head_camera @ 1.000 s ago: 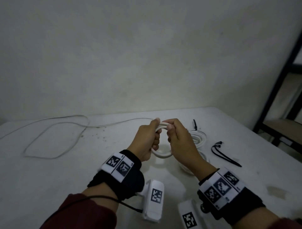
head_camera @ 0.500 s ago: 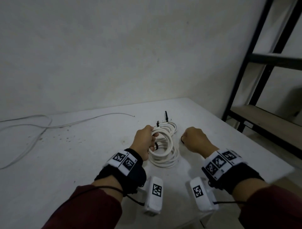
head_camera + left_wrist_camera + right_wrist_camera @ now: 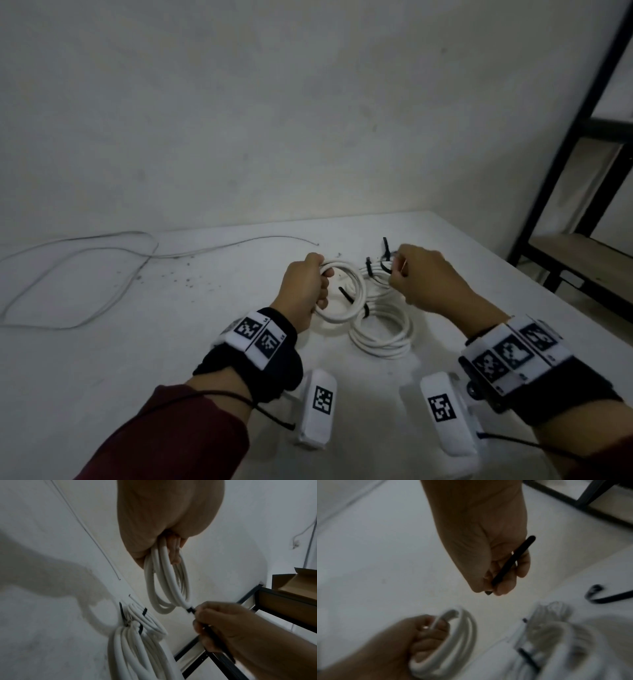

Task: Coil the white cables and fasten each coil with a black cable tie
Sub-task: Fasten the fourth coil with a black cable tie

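My left hand (image 3: 322, 284) grips a loose coil of white cable (image 3: 346, 294) and holds it up off the white table (image 3: 171, 342); the left wrist view shows the coil (image 3: 168, 582) hanging from my fingers. My right hand (image 3: 397, 270) pinches a black cable tie (image 3: 513, 563) just right of the coil. In the left wrist view the cable tie's (image 3: 190, 610) head is close to the coil's lower end. Tied white coils (image 3: 380, 332) with black ties lie on the table under and between my hands.
A long loose white cable (image 3: 85, 284) trails over the table's far left. Another black tie (image 3: 599, 597) lies on the table near the tied coils. A black metal shelf with wooden boards (image 3: 582, 246) stands past the table's right edge.
A second ago both hands held the coil. My right hand then let go, reached right, and now holds a black tie beside the coil. My head has turned right.
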